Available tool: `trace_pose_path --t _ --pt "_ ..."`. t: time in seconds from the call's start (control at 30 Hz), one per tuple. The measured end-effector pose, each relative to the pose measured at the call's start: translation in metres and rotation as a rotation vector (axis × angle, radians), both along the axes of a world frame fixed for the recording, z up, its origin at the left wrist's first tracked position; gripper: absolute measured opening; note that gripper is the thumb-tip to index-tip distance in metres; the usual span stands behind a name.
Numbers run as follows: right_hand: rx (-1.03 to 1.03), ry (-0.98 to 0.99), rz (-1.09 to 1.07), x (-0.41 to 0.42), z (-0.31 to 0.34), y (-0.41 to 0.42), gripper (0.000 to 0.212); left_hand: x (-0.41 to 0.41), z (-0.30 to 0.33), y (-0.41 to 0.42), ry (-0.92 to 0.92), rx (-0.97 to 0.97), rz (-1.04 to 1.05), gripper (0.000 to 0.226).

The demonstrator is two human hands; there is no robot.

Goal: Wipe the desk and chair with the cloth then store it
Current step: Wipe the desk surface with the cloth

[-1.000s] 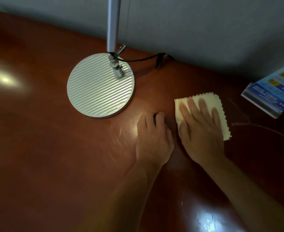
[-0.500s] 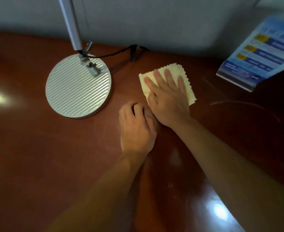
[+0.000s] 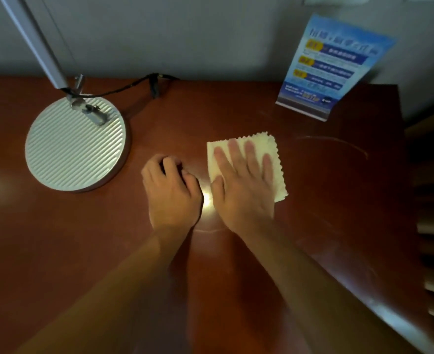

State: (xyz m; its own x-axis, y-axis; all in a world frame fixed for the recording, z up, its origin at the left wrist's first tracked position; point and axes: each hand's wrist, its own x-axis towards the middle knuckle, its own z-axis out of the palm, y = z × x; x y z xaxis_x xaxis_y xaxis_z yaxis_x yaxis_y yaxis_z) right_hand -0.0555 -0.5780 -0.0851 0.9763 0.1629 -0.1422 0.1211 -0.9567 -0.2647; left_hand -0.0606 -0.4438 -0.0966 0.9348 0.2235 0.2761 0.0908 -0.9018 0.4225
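Wiping is under way on the desk (image 3: 57, 251): the right hand (image 3: 244, 185) presses the pale yellow cloth (image 3: 277, 162) flat with straight fingers, toward the back right corner. The left hand (image 3: 171, 194) rests beside it, fingers curled, holding nothing visible. Judging by this, the chair and storing the cloth remain.

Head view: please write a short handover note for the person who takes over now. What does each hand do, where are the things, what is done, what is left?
Right hand: flat, fingers straight, presses the cloth on the desk.
Left hand: rests on the desk beside it, fingers curled, holds nothing.
Lamp base stands left of the hands; blue leaflet stand at the back right.
Done: desk wiping is under way.
Left: the rest of the desk, the chair (not in view), then store the cloth.
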Motion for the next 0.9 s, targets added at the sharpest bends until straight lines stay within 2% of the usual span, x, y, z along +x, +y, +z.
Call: trace_pose_path --t 0.07,0.17,0.27,0.37,0.5,0.63,0.77,0.9 --pt "-0.013 -0.002 0.003 0.014 0.0 -0.029 0.061 -0.001 0.0 0.0 0.005 -0.007 -0.017 0.021" --pt "-0.077 -0.035 -0.166 0.04 0.001 -0.087 0.067 -0.001 0.0 0.0 0.0 -0.017 -0.013 0.022" --pt "-0.092 -0.027 -0.256 0.048 0.003 -0.119 0.061 -0.002 -0.001 0.0 -0.009 0.006 -0.011 0.023" --pt "-0.044 -0.029 -0.264 0.027 0.004 -0.088 0.061 -0.001 -0.002 -0.002 -0.01 0.048 -0.021 0.022" --pt "-0.024 -0.056 -0.139 -0.024 0.002 -0.046 0.061 -0.003 0.0 -0.003 -0.011 0.097 -0.077 0.023" --pt "-0.083 0.001 -0.062 -0.008 0.005 -0.057 0.064 -0.004 0.008 -0.022 0.014 0.075 -0.184 0.026" --pt "-0.079 0.043 -0.071 0.035 0.013 -0.062 0.054 -0.004 0.005 -0.066 0.045 -0.019 -0.232 0.028" --pt "-0.073 -0.013 -0.097 -0.013 0.008 -0.074 0.06 -0.005 -0.004 -0.078 0.035 0.014 -0.2 0.029"
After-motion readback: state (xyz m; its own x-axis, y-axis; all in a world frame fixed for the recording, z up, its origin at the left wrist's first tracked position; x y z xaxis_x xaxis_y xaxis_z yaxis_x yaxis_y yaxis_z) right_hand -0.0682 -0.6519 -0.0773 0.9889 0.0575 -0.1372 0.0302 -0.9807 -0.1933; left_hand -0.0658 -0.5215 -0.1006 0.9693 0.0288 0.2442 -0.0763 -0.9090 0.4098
